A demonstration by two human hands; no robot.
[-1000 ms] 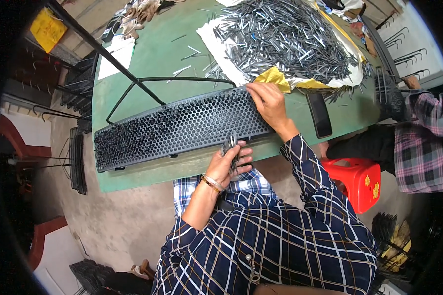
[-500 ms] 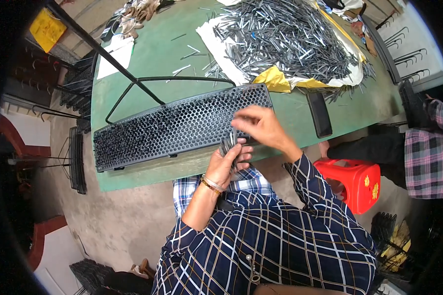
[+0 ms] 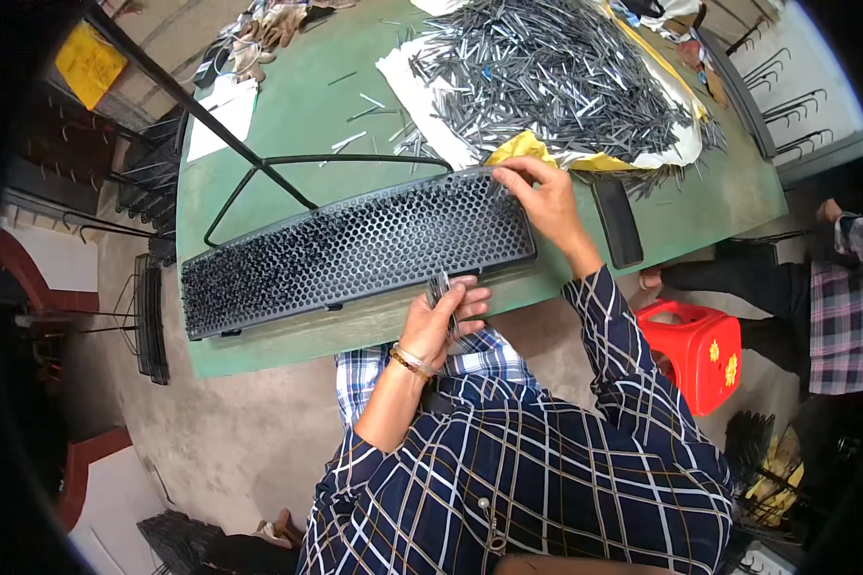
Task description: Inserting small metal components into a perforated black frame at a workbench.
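Note:
My left hand (image 3: 435,318) is closed around a small bundle of thin dark metal strips (image 3: 438,287), just in front of a long black perforated tray (image 3: 393,247). Many holes at the tray's left part are filled with upright dark pieces, while holes toward the middle and right look bare. At the tray's far right end, my right hand (image 3: 543,203) has its thumb and forefinger pinched together over the holes. Whatever is between those fingertips is too small to make out. The tray lies slanted along the near side of a green table (image 3: 302,120).
A large heap of similar strips (image 3: 556,81) lies on white and yellow sheeting behind the tray. A dark phone (image 3: 618,223) is right of my right hand. Black metal bars (image 3: 268,163) rise beyond the tray. A red stool (image 3: 695,355) and another person's plaid clothing (image 3: 842,316) are at right.
My right hand has moved from just above the strips in my left hand to the tray's far right end. My left hand stays nearly in place, still holding the bundle.

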